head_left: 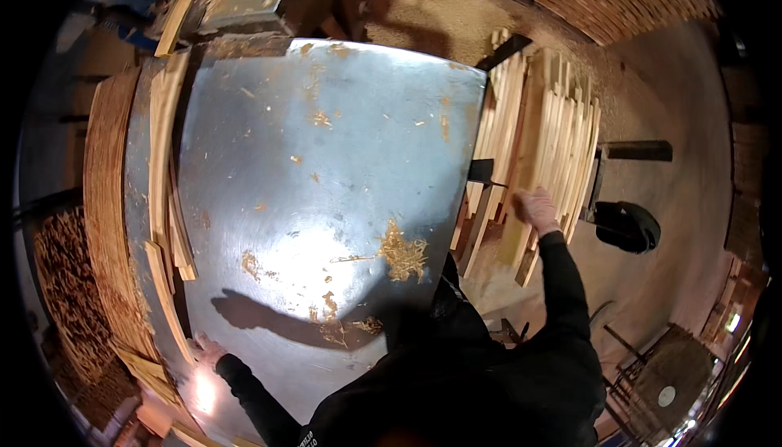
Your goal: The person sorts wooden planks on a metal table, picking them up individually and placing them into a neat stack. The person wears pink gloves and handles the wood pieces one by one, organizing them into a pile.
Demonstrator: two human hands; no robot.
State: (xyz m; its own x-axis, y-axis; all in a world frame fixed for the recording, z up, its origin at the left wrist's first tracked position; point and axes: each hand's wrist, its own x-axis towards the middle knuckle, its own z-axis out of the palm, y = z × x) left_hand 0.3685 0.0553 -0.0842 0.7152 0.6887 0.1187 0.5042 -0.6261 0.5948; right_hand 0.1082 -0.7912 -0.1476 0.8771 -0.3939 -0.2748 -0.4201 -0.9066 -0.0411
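Note:
My right hand point(538, 209) reaches out to the right and is closed on the edge of a wide wooden board point(531, 125). The board lies on a stack of long pale wooden strips point(570, 129) beside the metal table. My left hand point(210, 351) is low on the table's left side, fingers partly apart, by the near end of a thin wooden strip point(169, 300). Whether its fingertips touch that strip is hard to tell. Other long strips point(163, 146) lie along the table's left edge, reaching away from me.
The shiny metal table point(244, 138) carries a clump of wood shavings point(403, 256) and scattered chips. Left of it stand stacked boards point(110, 203). Dark metal brackets point(481, 171) stick out by the strip stack. A black object point(626, 227) and a stool-like stand point(672, 374) are farther right.

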